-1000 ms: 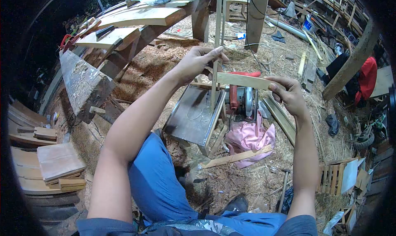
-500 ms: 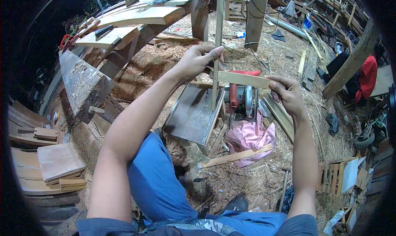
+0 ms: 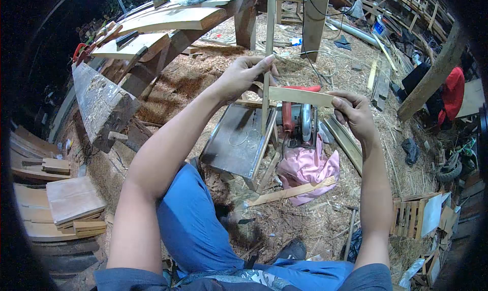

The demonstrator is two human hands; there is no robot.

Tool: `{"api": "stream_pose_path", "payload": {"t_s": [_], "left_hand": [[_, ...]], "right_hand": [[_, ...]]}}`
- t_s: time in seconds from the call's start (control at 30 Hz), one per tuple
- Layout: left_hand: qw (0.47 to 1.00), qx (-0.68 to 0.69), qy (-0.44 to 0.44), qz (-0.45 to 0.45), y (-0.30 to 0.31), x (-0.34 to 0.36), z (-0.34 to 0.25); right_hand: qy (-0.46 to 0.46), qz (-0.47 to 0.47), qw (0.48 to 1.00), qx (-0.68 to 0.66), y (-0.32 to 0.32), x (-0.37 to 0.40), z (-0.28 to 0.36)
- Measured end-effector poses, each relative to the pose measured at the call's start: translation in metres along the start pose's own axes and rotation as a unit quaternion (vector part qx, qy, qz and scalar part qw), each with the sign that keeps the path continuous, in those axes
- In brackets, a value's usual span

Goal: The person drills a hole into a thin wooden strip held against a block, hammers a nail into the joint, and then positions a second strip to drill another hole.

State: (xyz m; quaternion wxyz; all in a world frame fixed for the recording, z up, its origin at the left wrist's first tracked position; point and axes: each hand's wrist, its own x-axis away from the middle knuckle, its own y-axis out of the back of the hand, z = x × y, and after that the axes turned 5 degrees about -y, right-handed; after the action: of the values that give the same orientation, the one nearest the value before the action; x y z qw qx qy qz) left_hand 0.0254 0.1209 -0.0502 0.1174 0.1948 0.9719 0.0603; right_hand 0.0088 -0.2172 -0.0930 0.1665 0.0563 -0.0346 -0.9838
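Observation:
My left hand (image 3: 250, 73) is closed around a long thin wooden strip (image 3: 270, 34) that stands upright, its lower end over a small dark-topped bench (image 3: 231, 138). Between the fingers and thumb of my right hand (image 3: 354, 114) is one end of a short flat piece of wood (image 3: 300, 96), pale and slightly bowed. Its other end meets the upright strip just below my left hand, so the two pieces cross nearly at right angles. Behind the short piece, a red circular saw (image 3: 300, 123) sits beside the bench, partly hidden.
Pink cloth (image 3: 308, 164) lies below the saw, with a wooden slat (image 3: 292, 192) across it. Curved boards rest on a large beam (image 3: 178, 44) at the upper left. A wooden post (image 3: 432, 77) leans at the right. Boards (image 3: 76, 199) are stacked at lower left; shavings cover the ground.
Almost nothing differs. Both hands keep their hold, and the two wooden pieces stay crossed in nearly the same place.

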Motion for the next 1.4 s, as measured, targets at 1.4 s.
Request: {"api": "stream_pose_path", "payload": {"t_s": [1.4], "left_hand": [[0.93,-0.333,-0.144,0.05,-0.007,0.003,0.028]], "right_hand": [[-0.043,0.008,0.968,-0.247,0.019,0.002,-0.055]]}}
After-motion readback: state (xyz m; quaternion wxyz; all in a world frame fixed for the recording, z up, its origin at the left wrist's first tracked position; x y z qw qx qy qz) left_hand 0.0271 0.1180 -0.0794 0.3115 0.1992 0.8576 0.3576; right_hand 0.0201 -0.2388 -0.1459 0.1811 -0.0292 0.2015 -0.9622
